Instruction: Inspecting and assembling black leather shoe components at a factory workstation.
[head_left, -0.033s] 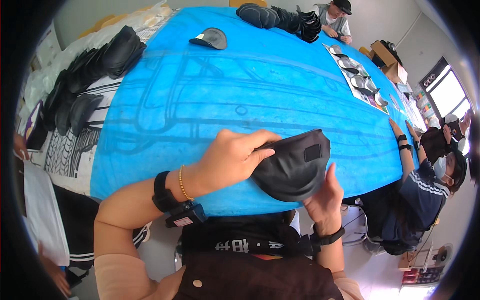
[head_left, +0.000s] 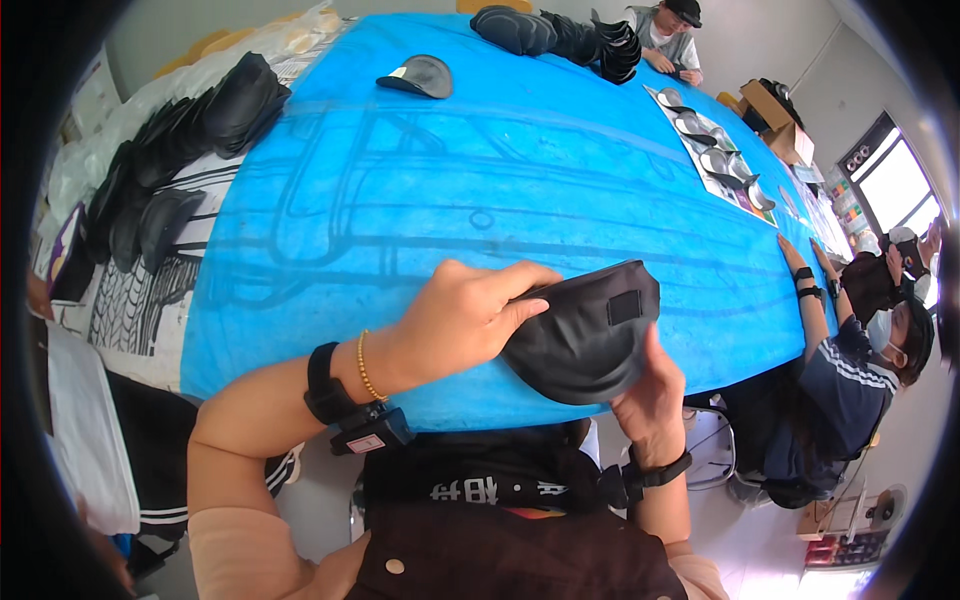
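A black, cup-shaped fabric piece [head_left: 580, 345] with a small dark square patch [head_left: 625, 308] is held above the near part of the table. My left hand [head_left: 455, 315] pinches its left upper edge between thumb and fingers. Against its lower right side rests my right hand [head_left: 652, 400], thumb up along the rim. The right fingers are partly hidden behind the piece. Similar in shape, a single black piece [head_left: 420, 76] with a pale tag lies alone farther off on the blue table cover [head_left: 400, 200].
Stacked black pieces [head_left: 190, 135] line the left edge, and another row [head_left: 560, 38] sits at the far side. Shiny rounded pieces [head_left: 722, 165] lie on a sheet at right. One person [head_left: 665, 45] sits opposite; another [head_left: 850, 370] leans on the table at right.
My right thumb has come in against the piece's right rim, where it stood slightly apart before. My left hand keeps its place.
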